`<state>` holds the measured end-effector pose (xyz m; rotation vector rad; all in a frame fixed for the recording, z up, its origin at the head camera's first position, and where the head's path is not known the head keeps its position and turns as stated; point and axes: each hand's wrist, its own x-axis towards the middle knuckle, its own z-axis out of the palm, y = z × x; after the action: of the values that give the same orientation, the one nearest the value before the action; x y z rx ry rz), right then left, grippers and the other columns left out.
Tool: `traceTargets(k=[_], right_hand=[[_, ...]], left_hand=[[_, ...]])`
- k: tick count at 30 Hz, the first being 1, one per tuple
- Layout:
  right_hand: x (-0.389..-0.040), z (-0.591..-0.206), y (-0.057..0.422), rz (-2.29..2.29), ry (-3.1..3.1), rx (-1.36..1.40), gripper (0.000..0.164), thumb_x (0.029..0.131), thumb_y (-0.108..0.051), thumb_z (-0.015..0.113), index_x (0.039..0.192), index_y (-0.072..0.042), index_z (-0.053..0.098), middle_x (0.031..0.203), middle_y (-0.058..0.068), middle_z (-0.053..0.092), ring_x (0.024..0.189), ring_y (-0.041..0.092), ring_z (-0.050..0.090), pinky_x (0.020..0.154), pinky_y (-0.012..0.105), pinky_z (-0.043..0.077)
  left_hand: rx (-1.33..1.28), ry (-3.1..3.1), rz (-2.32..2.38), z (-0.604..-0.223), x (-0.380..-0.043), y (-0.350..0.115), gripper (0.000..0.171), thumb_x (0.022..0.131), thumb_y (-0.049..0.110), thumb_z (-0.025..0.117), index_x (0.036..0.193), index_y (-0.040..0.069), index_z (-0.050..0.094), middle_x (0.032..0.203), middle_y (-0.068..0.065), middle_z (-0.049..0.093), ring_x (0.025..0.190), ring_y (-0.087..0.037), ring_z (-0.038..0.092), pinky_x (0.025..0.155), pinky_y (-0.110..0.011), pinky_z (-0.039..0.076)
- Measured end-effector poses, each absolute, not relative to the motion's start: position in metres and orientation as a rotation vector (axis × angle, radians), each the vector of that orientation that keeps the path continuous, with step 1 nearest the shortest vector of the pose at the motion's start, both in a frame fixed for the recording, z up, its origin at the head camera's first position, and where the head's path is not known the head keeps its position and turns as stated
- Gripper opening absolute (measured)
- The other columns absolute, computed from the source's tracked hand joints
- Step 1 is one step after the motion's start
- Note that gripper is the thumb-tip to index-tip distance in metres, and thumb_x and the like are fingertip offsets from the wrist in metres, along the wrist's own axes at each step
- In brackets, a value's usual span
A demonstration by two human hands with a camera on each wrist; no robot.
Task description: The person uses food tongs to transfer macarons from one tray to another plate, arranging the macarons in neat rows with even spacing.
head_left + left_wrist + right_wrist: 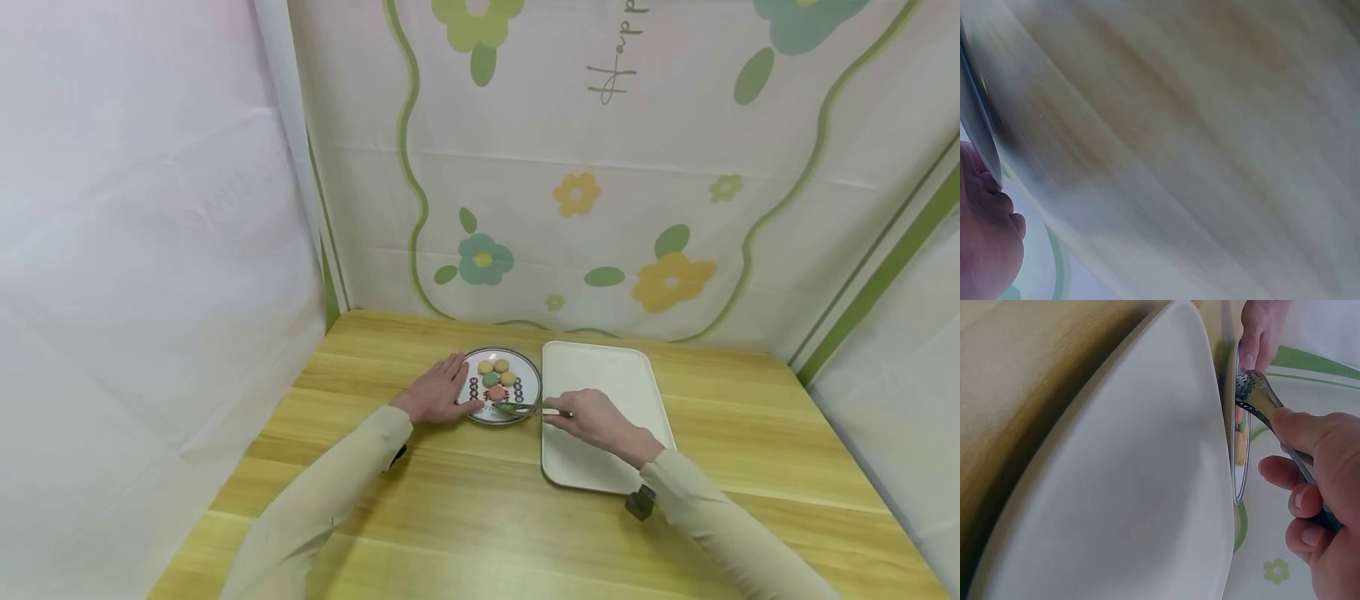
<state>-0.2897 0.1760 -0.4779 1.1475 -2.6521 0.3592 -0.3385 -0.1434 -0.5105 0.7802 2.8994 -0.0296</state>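
A round patterned plate [530,375] with a dark rim line bears several small macarons [491,379] in yellow, orange, green and pink. My left hand [438,392] rests at the plate's left rim, fingers straight and thumb spread along the near side. In the left wrist view part of that hand [991,244] shows below the plate's edge [982,125]. My right hand [596,417] grips metal tongs [528,407] by the handles, above the tray's left edge. Between the perforated tong ends, over the plate's near part, is a yellowish-green macaron [1261,403].
A white rectangular tray [600,367] lies right of the plate, its left edge close to the plate's rim. Both stand on a wood-grain table [465,517]. A flower-printed cloth [525,150] hangs behind the table, with plain white cloth [150,250] at the left.
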Motion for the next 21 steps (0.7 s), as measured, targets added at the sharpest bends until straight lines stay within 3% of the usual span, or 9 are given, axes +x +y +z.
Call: traceTargets(k=[7, 21], right_hand=[[-0.2906, -0.4779, 0.1734, 0.379, -2.644, 1.164, 0.023, 0.086, -0.026, 0.076, 0.107, -0.018, 0.075, 0.064, -0.012, 0.054, 0.055, 0.0, 0.038, 0.049, 0.016, 0.032], [-0.2865, -0.4762, 0.1764, 0.454, -2.65, 1.146, 0.031, 0.084, -0.029, 0.077, 0.113, -0.018, 0.073, 0.063, -0.015, 0.049, 0.055, -0.002, 0.038, 0.049, 0.015, 0.032]], left_hand=[[0.792, 2.911, -0.035, -0.5105, -0.3376, -0.1427, 0.1, 0.093, 0.076, 0.021, 0.156, -0.001, 0.011, 0.165, -0.019, 0.005, 0.154, -0.031, 0.006, 0.126, -0.041, 0.013], [0.79, 2.898, -0.03, -0.5103, -0.3374, -0.1438, 0.101, 0.092, 0.077, 0.021, 0.156, -0.001, 0.01, 0.166, -0.018, 0.002, 0.154, -0.03, 0.004, 0.126, -0.041, 0.013]])
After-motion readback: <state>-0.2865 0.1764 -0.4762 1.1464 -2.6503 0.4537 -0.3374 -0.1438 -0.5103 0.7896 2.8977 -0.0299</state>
